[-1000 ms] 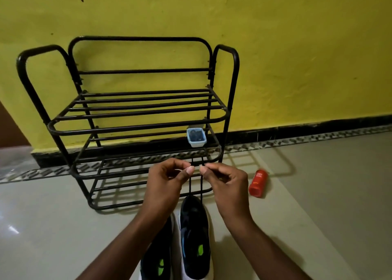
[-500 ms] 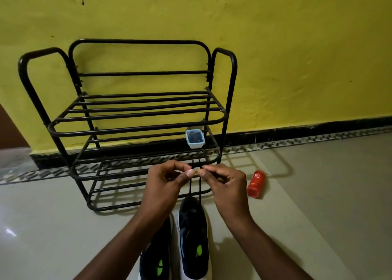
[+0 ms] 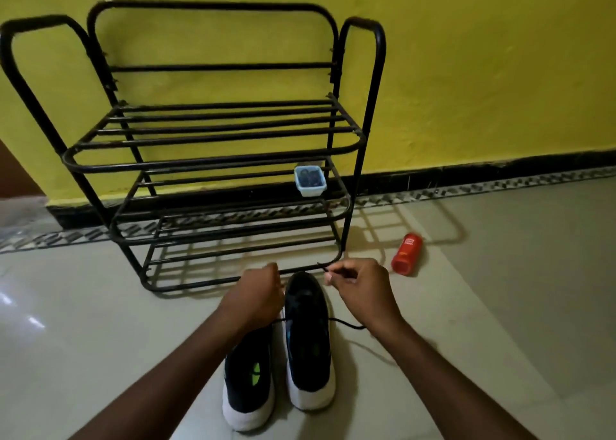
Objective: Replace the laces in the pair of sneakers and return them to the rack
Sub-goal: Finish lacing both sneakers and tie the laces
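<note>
Reaching forward, the right hand (image 3: pixel 361 286) clamps its grip on the black lace (image 3: pixel 346 324) beside the toe of the right sneaker (image 3: pixel 308 339). The left hand (image 3: pixel 256 293) curls opposite; I cannot tell whether its grip holds anything. Right and left sneaker (image 3: pixel 248 383) stand on the floor (image 3: pixel 500 306) before the rack (image 3: pixel 213 163).

Yellow wall (image 3: pixel 483 72) — black skirting (image 3: pixel 483 170), glossy pale floor (image 3: pixel 516 306).

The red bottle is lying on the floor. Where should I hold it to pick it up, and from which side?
Grip the bottle round the middle of its body, coming from above. It lies on its side on the floor, its length pointing roughly away from you, so fingers can close across its free left and right flanks.
</note>
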Demonstrator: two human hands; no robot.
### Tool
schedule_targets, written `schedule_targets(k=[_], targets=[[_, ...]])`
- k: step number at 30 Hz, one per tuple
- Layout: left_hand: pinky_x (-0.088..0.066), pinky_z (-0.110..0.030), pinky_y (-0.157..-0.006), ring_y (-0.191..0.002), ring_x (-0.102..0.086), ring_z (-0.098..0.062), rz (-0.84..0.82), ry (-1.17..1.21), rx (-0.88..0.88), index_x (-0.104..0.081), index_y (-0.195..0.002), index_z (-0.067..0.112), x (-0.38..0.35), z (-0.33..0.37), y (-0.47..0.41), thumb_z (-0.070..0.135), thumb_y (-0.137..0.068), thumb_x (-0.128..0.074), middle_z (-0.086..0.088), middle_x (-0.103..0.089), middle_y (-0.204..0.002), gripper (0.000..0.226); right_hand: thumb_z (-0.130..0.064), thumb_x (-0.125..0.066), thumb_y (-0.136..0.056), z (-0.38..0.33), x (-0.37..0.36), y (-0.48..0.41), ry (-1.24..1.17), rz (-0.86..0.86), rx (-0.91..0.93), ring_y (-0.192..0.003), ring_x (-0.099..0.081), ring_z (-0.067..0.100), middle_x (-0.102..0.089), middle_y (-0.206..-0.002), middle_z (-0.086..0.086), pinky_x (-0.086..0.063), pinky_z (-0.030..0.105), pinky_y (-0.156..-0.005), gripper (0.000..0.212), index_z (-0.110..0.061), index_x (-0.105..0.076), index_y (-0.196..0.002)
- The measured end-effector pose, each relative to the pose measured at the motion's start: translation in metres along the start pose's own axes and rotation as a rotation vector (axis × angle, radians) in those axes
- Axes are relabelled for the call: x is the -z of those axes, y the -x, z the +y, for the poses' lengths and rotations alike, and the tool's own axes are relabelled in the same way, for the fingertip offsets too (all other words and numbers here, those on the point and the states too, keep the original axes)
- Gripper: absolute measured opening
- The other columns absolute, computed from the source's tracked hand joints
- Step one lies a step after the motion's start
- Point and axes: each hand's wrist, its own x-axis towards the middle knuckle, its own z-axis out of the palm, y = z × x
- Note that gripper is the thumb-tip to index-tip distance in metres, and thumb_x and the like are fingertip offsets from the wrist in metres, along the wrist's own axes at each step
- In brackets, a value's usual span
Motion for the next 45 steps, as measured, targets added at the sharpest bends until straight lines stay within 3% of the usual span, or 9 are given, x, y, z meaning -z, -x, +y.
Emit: schedule_targets(k=[7, 14, 18, 20, 23, 32, 36, 40, 45], targets=[[-0.059, -0.034, -0.086, -0.094, -0.071, -0.021, -0.416, -0.099, -0.040, -0.078, -0.100, 0.014, -0.042, -0.013, -0.001, 0.016, -0.086, -0.074, -0.005, -0.076, -0.099, 0.016, -0.043, -0.086, -0.064, 0.073, -0.019, 0.008, 0.498, -0.546, -0.211, -0.092, -0.061, 0.011, -0.066, -0.099, -0.004, -0.052, 0.027, -0.080, 0.048, -0.028, -0.069, -0.106], [-0.042, -0.049, -0.101, -0.082, -0.057, -0.014, -0.128, -0.128, -0.021, -0.068, -0.078, 0.025, -0.044, 0.004, -0.011, 0.036, -0.091, -0.068, 0.009, -0.059, -0.074, 0.018, -0.013, -0.076, -0.083, 0.031, 0.003, 0.001, 0.149, -0.344, -0.133, -0.056, -0.065, 0.000, -0.073, -0.064, -0.002, -0.045, 0.017, -0.060, 0.010, -0.018, -0.075, -0.074], [-0.053, -0.025, -0.055, -0.066, -0.072, -0.012, -0.272, 0.713, 0.152, -0.073, -0.093, 0.012, -0.036, 0.022, -0.017, 0.025, -0.101, -0.059, -0.002, -0.076, -0.073, 0.021, -0.015, -0.077, -0.083, -0.003, 0.010, 0.007, 0.119, -0.319, -0.021, -0.070, -0.069, -0.003, -0.075, -0.074, -0.008, -0.050, 0.012, -0.066, 0.007, -0.021, -0.076, -0.078], [-0.049, -0.026, -0.058, -0.063, -0.071, -0.017, -0.403, 0.865, 0.290, -0.070, -0.089, 0.008, -0.037, 0.035, -0.020, 0.018, -0.098, -0.059, -0.006, -0.074, -0.068, 0.017, -0.022, -0.078, -0.082, -0.013, 0.012, 0.014, 0.200, -0.297, 0.057, -0.077, -0.067, -0.005, -0.074, -0.081, -0.012, -0.052, 0.011, -0.069, 0.004, -0.026, -0.075, -0.081], [-0.052, -0.027, -0.056, -0.054, -0.064, -0.015, -0.288, 0.786, 0.369, -0.069, -0.079, 0.004, -0.036, 0.038, -0.030, 0.007, -0.090, -0.069, -0.006, -0.064, -0.054, 0.011, -0.027, -0.078, -0.081, -0.013, 0.012, 0.022, 0.242, -0.324, 0.070, -0.079, -0.067, -0.004, -0.072, -0.081, -0.013, -0.055, 0.017, -0.073, 0.008, -0.030, -0.074, -0.086], [-0.057, -0.024, -0.058, -0.073, -0.073, -0.021, -0.031, 0.940, 0.184, -0.071, -0.094, -0.004, -0.005, -0.008, -0.017, 0.000, -0.095, -0.062, -0.017, -0.075, -0.084, 0.010, -0.029, -0.077, -0.084, 0.013, -0.028, 0.031, 0.257, -0.329, -0.071, -0.074, -0.061, 0.003, -0.069, -0.087, -0.005, -0.048, 0.013, -0.068, 0.021, -0.027, -0.071, -0.105], [-0.058, -0.029, -0.064, -0.076, -0.072, -0.016, 0.074, 0.712, 0.090, -0.078, -0.085, 0.011, -0.008, -0.033, -0.015, 0.010, -0.091, -0.072, 0.000, -0.076, -0.078, 0.008, -0.038, -0.068, -0.089, 0.011, -0.060, 0.029, 0.428, -0.324, -0.097, -0.095, -0.064, 0.025, -0.064, -0.101, 0.006, -0.056, 0.036, -0.084, 0.029, -0.028, -0.064, -0.115], [-0.046, -0.014, -0.058, -0.073, -0.067, -0.004, 0.131, 0.455, 0.020, -0.077, -0.083, 0.023, -0.014, -0.046, -0.017, 0.022, -0.089, -0.076, 0.011, -0.070, -0.075, 0.007, -0.033, -0.061, -0.095, 0.003, -0.080, 0.030, 0.666, -0.309, -0.080, -0.102, -0.064, 0.031, -0.059, -0.114, 0.010, -0.052, 0.036, -0.079, 0.035, -0.017, -0.053, -0.125], [-0.046, -0.020, -0.052, -0.057, -0.061, -0.008, 0.067, 0.737, 0.103, -0.069, -0.089, 0.007, -0.024, -0.049, -0.018, 0.018, -0.096, -0.067, -0.005, -0.072, -0.076, 0.012, -0.022, -0.064, -0.092, 0.004, -0.085, 0.034, 0.639, -0.253, -0.159, -0.101, -0.064, 0.032, -0.059, -0.116, 0.011, -0.051, 0.036, -0.078, 0.043, -0.021, -0.046, -0.131]])
